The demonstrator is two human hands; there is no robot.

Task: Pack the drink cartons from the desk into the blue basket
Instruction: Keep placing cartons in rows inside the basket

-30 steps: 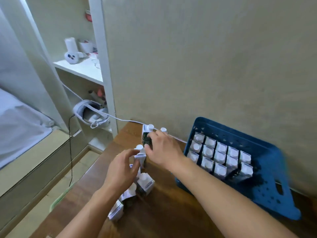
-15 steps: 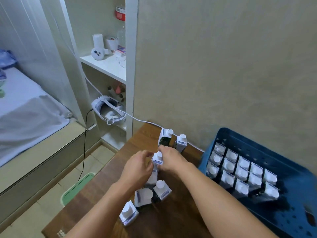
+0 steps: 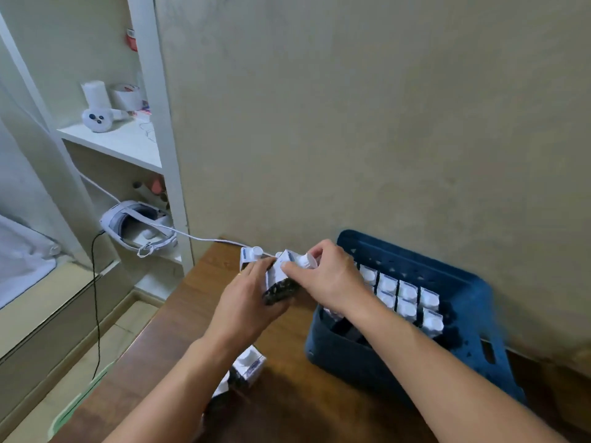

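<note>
Cartons lifted in both hands, just left of the blue basket (image 3: pixel 473 282).

Head view: the left hand (image 3: pixel 246 302) curls round the dark lower body of the held cartons (image 3: pixel 278 279), and the right hand (image 3: pixel 323 282) pinches them at the white cap end; both grips are closed on the load, above the counter (image 3: pixel 287 404) and beside the basket's left rim. The basket already holds neat rows of cartons at its far side, with dark free space at the near-left. To do this step well, the person should probably keep the cartons upright, caps up, and lower them into that gap, square against the rows. One carton (image 3: pixel 251 255) stands behind the hands, more loose cartons (image 3: pixel 248 366) lie near the left forearm, and a white cable (image 3: pixel 204 238) runs from a headset (image 3: pixel 134 225) on the shelf, close enough to snag.
</note>
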